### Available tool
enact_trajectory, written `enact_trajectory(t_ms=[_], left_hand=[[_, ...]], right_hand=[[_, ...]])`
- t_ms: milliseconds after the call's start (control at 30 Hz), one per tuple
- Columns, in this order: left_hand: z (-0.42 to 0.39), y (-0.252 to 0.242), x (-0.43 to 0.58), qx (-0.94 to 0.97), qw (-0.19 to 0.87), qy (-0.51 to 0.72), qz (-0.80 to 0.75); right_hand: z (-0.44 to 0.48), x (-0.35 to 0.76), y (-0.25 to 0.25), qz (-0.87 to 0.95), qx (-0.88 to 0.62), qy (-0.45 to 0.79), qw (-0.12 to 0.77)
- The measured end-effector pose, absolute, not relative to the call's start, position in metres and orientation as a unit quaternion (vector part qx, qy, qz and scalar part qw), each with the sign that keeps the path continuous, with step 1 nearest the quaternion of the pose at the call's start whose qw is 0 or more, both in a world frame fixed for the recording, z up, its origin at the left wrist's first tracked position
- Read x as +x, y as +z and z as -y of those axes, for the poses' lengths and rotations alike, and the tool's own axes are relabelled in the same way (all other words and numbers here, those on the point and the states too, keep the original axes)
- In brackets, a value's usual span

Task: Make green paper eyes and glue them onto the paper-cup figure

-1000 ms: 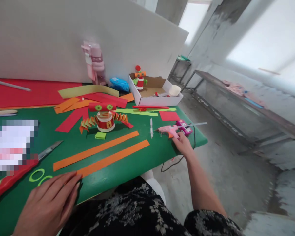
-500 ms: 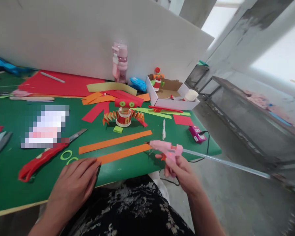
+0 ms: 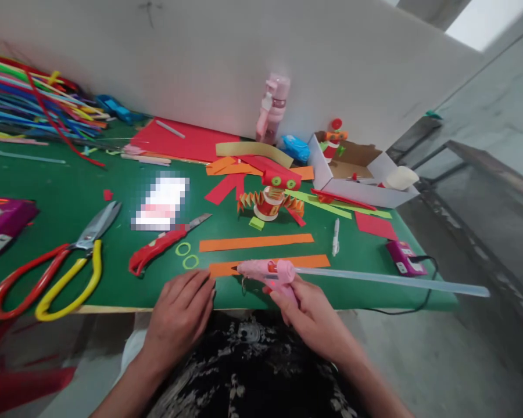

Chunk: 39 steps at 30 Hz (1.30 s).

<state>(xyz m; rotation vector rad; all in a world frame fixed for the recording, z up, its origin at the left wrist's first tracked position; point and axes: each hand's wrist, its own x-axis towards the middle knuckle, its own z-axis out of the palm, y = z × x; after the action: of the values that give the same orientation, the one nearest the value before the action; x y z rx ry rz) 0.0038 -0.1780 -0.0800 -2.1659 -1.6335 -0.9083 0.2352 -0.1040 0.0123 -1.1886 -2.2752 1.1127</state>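
Note:
My right hand (image 3: 307,310) is wrapped round the handle of a pink glue gun (image 3: 268,273), with a long clear glue stick (image 3: 392,280) out of its back. The gun's tip is over the left part of the nearer orange paper strip (image 3: 296,264). My left hand (image 3: 185,305) lies at the table edge, fingertips at that strip's left end, fingers close together; whether they pinch it is unclear. A second orange strip (image 3: 257,242) lies behind. Beyond stands a red and white paper figure (image 3: 268,203) with folded orange arms.
Scissors (image 3: 87,241), a red-handled knife (image 3: 165,244) and two green rings (image 3: 190,262) lie left. A white pen (image 3: 336,237), a purple power box (image 3: 403,258) with a black cord, and an open box (image 3: 361,188) are right. A pink bottle (image 3: 273,110) stands behind.
The view has swung left, bringing the scissors and colourful sticks into sight. The glue gun has moved left along the nearer strip, from its right end to near my left fingertips.

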Motion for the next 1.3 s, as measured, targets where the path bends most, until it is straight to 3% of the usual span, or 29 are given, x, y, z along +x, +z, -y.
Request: enact_trajectory(t_ms=[467,1000,1300], left_hand=[[0.179,-0.086,0.003,-0.740,0.134,-0.335,0.568],[0.179,-0.084,0.003,-0.738,0.129,-0.340,0.568],[0.180,-0.084,0.002,-0.744,0.127,-0.335,0.564]], right_hand=[[0.097,0.195,0.016,0.823,-0.370,0.413,0.122],[0.097,0.203,0.016,0.853,-0.411,0.311,0.087],[0.093,0.215,0.021,0.848,-0.419,0.311,0.097]])
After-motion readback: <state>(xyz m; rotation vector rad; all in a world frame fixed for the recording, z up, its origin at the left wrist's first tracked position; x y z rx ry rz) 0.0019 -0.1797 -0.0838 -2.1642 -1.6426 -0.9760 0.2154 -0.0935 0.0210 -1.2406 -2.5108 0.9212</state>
